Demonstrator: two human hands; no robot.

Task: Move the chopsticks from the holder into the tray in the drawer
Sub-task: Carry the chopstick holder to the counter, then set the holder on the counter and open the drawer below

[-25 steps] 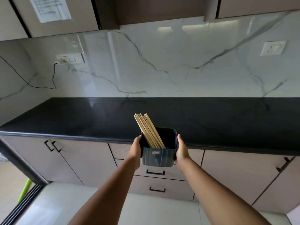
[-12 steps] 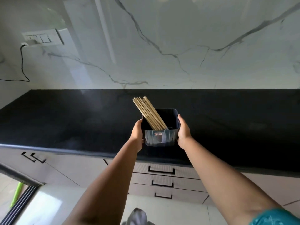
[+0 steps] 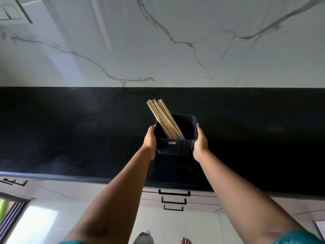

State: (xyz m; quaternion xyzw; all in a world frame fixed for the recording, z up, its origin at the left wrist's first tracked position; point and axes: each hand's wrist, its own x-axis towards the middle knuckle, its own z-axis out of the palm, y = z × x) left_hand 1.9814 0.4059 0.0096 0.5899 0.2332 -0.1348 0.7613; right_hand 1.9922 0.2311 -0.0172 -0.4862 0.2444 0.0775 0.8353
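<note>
A dark blue square holder (image 3: 175,147) is over the middle of the black countertop (image 3: 70,129), gripped from both sides. My left hand (image 3: 150,140) presses its left wall and my right hand (image 3: 199,142) its right wall. A bundle of several pale wooden chopsticks (image 3: 162,118) leans up and to the left out of the holder. Whether the holder rests on the counter or hovers just above it, I cannot tell. Below the counter's front edge are three stacked drawers with black handles (image 3: 174,193), all closed. No tray is visible.
A white marble backsplash (image 3: 175,41) rises behind the counter, with a switch plate (image 3: 10,14) at the top left. Cabinet doors (image 3: 15,184) sit under the counter at left. The pale floor (image 3: 44,222) and a bare foot (image 3: 184,241) show below.
Both hands carried the holder forward from in front of the counter edge to over the counter's middle. The view has come closer to the counter and tilted down.
</note>
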